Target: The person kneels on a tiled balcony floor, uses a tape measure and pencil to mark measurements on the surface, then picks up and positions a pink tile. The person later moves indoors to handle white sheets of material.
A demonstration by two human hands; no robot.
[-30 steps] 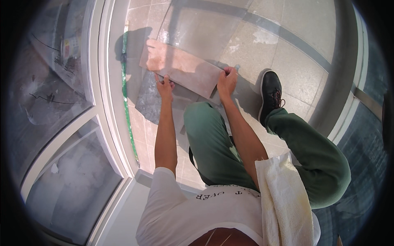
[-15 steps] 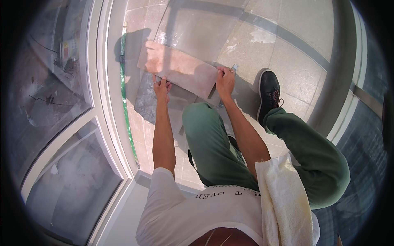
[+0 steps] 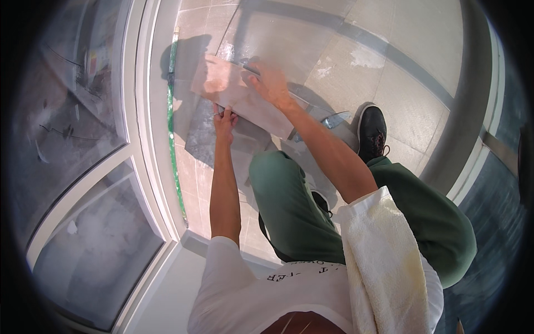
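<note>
A pinkish rectangular tile (image 3: 219,83) lies at a slant before me, lit by sun on its left half. My left hand (image 3: 225,123) grips its near edge towards the left end, fingertips at the rim. Over the tile's middle, by the far edge, hovers my right hand (image 3: 269,84), smeared by motion. Something dark shows at its fingertips; I cannot tell whether it is a held thing or shadow. Beyond my right forearm a pointed, blue-grey blade-like tool (image 3: 336,119) lies on the floor, partly hidden by the arm.
A green, paint-spotted strip (image 3: 172,122) runs along the glazed door frame (image 3: 146,167) on the left. Large tiles (image 3: 409,119) cover the floor, with whitish smears. My black shoe (image 3: 372,131) stands at the right, near a grey ledge (image 3: 445,147).
My right hand has left the tile's right end and moved left and away, over its middle. The blade-like tool now shows more. My left hand keeps its grip.
</note>
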